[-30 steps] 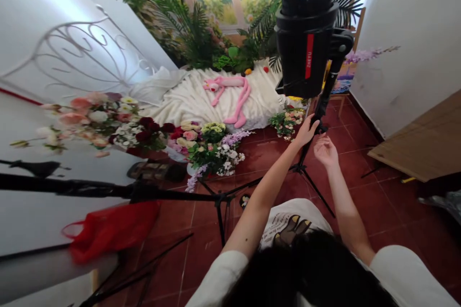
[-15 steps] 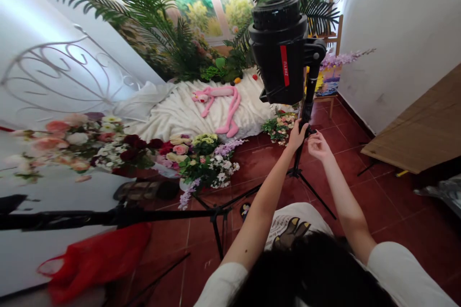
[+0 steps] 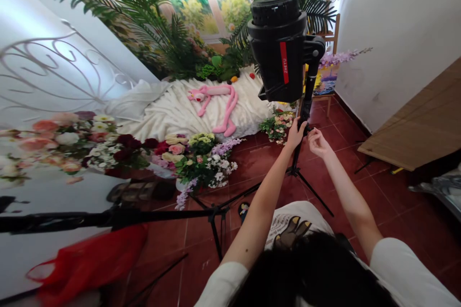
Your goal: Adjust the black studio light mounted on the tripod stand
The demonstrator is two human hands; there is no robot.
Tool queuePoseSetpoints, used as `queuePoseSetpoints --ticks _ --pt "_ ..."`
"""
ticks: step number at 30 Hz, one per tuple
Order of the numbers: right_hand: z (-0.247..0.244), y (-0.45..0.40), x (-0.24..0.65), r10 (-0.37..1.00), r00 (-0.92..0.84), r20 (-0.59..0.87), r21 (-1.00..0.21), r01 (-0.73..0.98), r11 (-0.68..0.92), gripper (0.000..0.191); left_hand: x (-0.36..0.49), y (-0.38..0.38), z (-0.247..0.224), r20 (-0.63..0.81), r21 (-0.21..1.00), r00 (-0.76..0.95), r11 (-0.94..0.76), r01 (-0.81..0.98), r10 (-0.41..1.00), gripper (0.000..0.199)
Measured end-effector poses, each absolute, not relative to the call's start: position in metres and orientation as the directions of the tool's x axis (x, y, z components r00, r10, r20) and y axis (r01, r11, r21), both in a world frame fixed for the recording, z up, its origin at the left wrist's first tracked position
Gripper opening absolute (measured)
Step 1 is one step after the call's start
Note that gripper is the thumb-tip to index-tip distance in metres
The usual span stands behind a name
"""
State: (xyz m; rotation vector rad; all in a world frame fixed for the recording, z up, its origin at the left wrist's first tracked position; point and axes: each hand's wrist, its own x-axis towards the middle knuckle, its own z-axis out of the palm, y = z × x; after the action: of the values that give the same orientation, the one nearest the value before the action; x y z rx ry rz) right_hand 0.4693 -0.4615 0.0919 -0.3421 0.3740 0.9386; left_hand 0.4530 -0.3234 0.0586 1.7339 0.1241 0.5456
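Note:
A black studio light with a red label is mounted on a black light stand in front of me. My left hand is wrapped round the stand's pole below the light. Right of the pole, my right hand has its fingers curled in a pinch, close to a small dark knob on the stand. What lies between those fingertips, if anything, is too small to make out. The stand's spread legs rest on the red tiled floor.
A white fur blanket bears a pink plush toy. Artificial flowers stand in front of it. Another black stand lies across the left, near a red bag. Brown board leans at right; palm leaves hang behind.
The view has shifted slightly, so the scene sits a little further left. My left hand keeps its hold on the pole; my right fingers stay beside the knob.

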Motion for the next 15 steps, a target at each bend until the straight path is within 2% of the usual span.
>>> queuePoseSetpoints --ticks 5,7,9,10,12,13,15 --pt "0.094 -0.452 0.469 0.457 0.687 -0.565 -0.46 -0.722 0.517 0.009 0.453 -0.324 0.059 0.264 0.958 0.889 -0.207 -0.197 0.375 0.04" --pt "0.094 -0.451 0.467 0.365 0.752 -0.548 -0.609 -0.658 0.443 0.011 0.452 -0.324 0.06 0.267 0.957 0.886 -0.208 -0.199 0.378 0.038" --pt "0.093 -0.454 0.464 0.313 0.828 -0.464 -0.784 -0.549 0.289 0.013 0.451 -0.324 0.062 0.27 0.957 0.885 -0.21 -0.201 0.379 0.037" --pt "0.093 -0.456 0.462 0.292 0.877 -0.382 -0.875 -0.445 0.189 0.013 0.451 -0.324 0.063 0.265 0.958 0.886 -0.207 -0.197 0.38 0.036" --pt "0.091 -0.464 0.459 0.261 0.958 -0.117 -0.993 -0.112 -0.034 0.013 0.45 -0.324 0.064 0.246 0.964 0.891 -0.196 -0.181 0.382 0.037" --pt "0.091 -0.468 0.458 0.255 0.966 0.045 -0.986 0.084 -0.144 0.011 0.449 -0.325 0.065 0.234 0.967 0.894 -0.189 -0.172 0.383 0.038" --pt "0.09 -0.475 0.455 0.274 0.902 0.334 -0.858 0.411 -0.308 0.009 0.449 -0.326 0.065 0.219 0.971 0.897 -0.178 -0.16 0.384 0.042"
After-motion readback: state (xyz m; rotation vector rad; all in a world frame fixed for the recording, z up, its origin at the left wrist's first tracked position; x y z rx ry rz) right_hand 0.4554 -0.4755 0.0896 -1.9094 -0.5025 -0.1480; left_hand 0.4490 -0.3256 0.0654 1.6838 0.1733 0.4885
